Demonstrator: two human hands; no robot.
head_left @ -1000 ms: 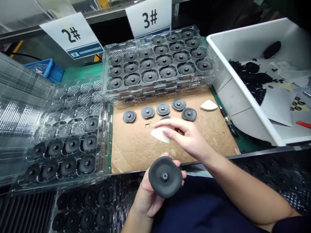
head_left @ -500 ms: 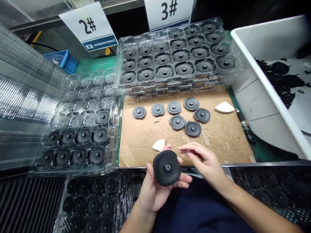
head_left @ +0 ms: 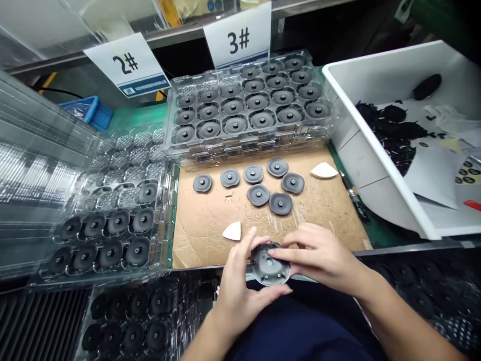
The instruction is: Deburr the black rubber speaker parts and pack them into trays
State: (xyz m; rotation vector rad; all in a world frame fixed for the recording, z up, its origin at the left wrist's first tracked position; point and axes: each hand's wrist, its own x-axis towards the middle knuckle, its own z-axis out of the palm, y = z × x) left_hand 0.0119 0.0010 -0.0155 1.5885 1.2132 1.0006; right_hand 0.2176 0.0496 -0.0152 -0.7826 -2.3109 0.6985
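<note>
Seven dark-grey, rounded plastic discs [head_left: 258, 194], loose on brown cardboard sheet [head_left: 201, 225]. One held disc [head_left: 268, 271], underside showing, near sheet's front edge: rim pinched by left hand [head_left: 240, 276]; right hand [head_left: 319, 256] touching, grip indistinct. Clear moulded-plastic tray [head_left: 128, 195], left: part-filled, seemingly unfinished.

the cardboard [head_left: 197, 225] has room front left. seven black discs [head_left: 258, 195] crowd its middle; clear trays [head_left: 248, 141] block the back, a white bin [head_left: 370, 165] the right.
</note>
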